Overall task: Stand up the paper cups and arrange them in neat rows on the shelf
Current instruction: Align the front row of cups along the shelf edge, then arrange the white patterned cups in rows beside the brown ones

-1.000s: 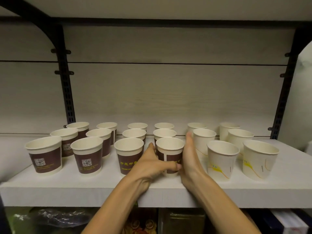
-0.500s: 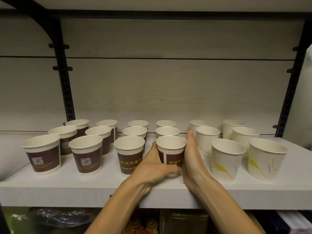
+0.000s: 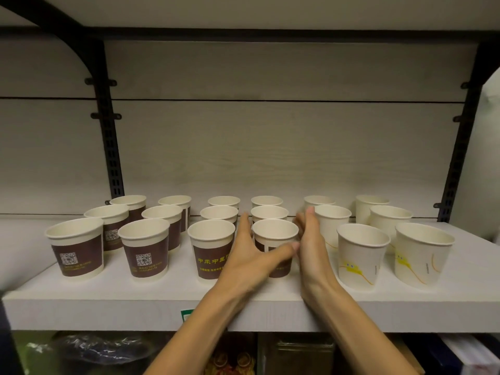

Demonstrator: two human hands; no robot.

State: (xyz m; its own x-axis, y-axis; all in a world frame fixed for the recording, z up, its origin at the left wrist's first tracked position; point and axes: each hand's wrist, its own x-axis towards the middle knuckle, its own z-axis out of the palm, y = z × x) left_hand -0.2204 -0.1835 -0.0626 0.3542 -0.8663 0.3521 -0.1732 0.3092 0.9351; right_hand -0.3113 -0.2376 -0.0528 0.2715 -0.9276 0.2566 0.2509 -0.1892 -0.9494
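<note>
1. Head view: both hands cup a brown-banded paper cup [image 3: 274, 239] standing upright near the shelf's front edge [image 3: 108, 312], at the middle.
2. The left hand [image 3: 249, 263] lies flat against its side, thumb across the front; the right hand [image 3: 311, 253] presses flat on the other side, fingers straight.
3. Empty, thin-walled and light, the cup likely tips or dents easily; nudge it low, with gentle pressure on both sides.
</note>
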